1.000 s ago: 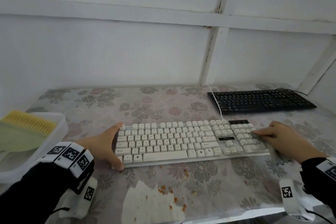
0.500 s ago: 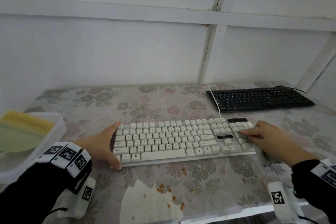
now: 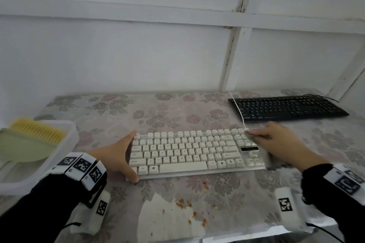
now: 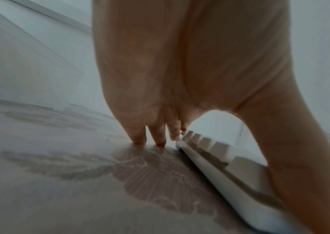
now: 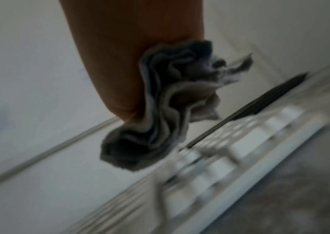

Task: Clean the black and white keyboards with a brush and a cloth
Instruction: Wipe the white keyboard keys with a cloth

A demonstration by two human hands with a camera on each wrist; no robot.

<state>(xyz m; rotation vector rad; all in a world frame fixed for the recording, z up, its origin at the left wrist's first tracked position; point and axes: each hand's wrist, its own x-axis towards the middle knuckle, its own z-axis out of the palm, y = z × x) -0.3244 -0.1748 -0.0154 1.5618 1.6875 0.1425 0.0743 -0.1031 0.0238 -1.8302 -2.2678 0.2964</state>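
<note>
Blur smears the right hand (image 3: 276, 142) and the bunched grey cloth (image 5: 160, 114) it grips over the white keyboard (image 3: 189, 152), hiding its right end. Left hand (image 3: 118, 156), fingers straight, braces the keyboard's left edge.

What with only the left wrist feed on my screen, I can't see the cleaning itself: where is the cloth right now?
Observer: The right hand grips a bunched grey cloth on the right end of the white keyboard.
Operator: Which part of that end?
Observer: The far corner, close to where the white cable leaves the keyboard.
Operator: And the brush?
Observer: In neither hand. The yellow-bristled brush lies in a white tray to the left of the keyboard, with a green dustpan.
</note>
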